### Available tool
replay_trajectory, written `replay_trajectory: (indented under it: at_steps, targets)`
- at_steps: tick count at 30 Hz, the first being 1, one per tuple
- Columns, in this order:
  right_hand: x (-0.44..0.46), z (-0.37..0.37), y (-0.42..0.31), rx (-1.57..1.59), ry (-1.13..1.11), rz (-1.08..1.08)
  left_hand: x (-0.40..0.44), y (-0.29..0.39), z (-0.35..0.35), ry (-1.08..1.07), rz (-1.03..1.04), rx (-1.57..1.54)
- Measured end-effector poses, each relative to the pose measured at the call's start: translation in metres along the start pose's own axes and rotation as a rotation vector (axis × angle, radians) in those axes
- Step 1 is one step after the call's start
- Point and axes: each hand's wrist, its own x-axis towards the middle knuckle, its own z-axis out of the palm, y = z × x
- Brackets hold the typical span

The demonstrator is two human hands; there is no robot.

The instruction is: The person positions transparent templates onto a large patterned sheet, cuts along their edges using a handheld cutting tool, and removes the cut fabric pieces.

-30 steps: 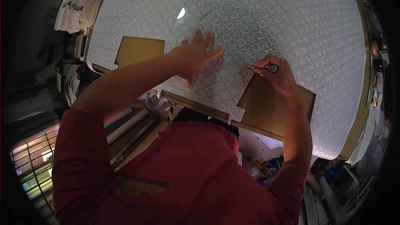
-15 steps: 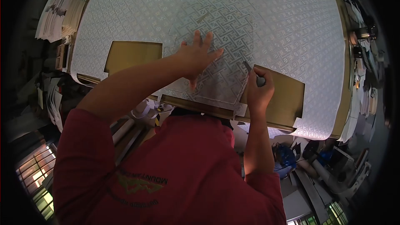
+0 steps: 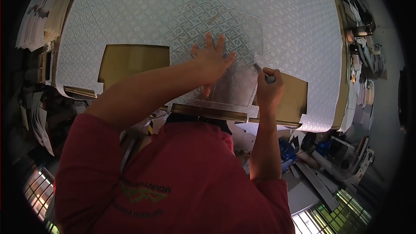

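Note:
White patterned fabric [image 3: 299, 30] covers the table, with a clear template [image 3: 249, 34] lying on it near the middle. My left hand [image 3: 211, 63] presses flat on the template, its fingers spread. Just right of it, my right hand [image 3: 269, 87] is closed round a knife-like tool [image 3: 269, 79], whose tip meets the fabric beside the template's right edge. Brown table surface shows through a cut-out area [image 3: 134, 58] on the left and another cut-out area [image 3: 294, 97] on the right, partly behind my right hand.
Stacks of paper [image 3: 41, 13] stand beyond the table's left edge. Papers and small items [image 3: 355, 60] line the right side. Below the table at the right are a blue object [image 3: 286, 151] and grey boards [image 3: 314, 182]. My red shirt [image 3: 173, 177] is at the near edge.
The view has shifted. My right hand has moved left and down, nearer the template's edge, and the tool now points up and left. My left hand stays spread on the template.

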Motion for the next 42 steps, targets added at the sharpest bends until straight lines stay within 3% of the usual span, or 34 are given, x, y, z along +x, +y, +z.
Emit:
replay_trajectory:
  at_steps: [2, 4, 5, 7, 11, 20, 29, 31, 34, 42]
  targets:
    - [-0.007, 0.002, 0.002, 0.016, 0.02, -0.025, 0.001, 0.0, 0.001, -0.011, -0.003, 0.01]
    - [-0.015, 0.007, 0.0, 0.068, 0.012, 0.17, 0.002, 0.0, 0.001, -0.015, -0.003, 0.008]
    - [-0.017, 0.02, 0.012, 0.066, 0.013, 0.165, 0.002, 0.0, 0.001, -0.02, -0.003, 0.011]
    - [-0.018, 0.052, 0.034, 0.234, 0.219, -0.099, 0.002, 0.0, 0.001, -0.012, 0.0, 0.01]
    - [-0.016, 0.06, 0.026, 0.23, 0.215, -0.035, 0.001, 0.001, 0.002, -0.004, 0.002, 0.002]
    - [0.003, 0.002, 0.022, 0.24, 0.14, 0.018, -0.001, -0.012, 0.011, 0.074, 0.07, -0.123]
    - [0.079, -0.047, 0.06, 0.215, -0.341, -0.087, -0.003, 0.001, 0.005, 0.11, -0.027, -0.155]
    - [0.098, -0.052, 0.057, 0.199, -0.478, -0.272, -0.001, 0.006, 0.003, 0.09, -0.062, -0.152]
    - [0.121, -0.053, 0.06, 0.169, -0.684, -0.289, 0.005, 0.011, 0.0, 0.054, -0.111, -0.144]
    - [0.158, -0.054, 0.057, 0.138, -0.867, -0.44, 0.011, 0.021, -0.006, -0.02, -0.208, -0.139]
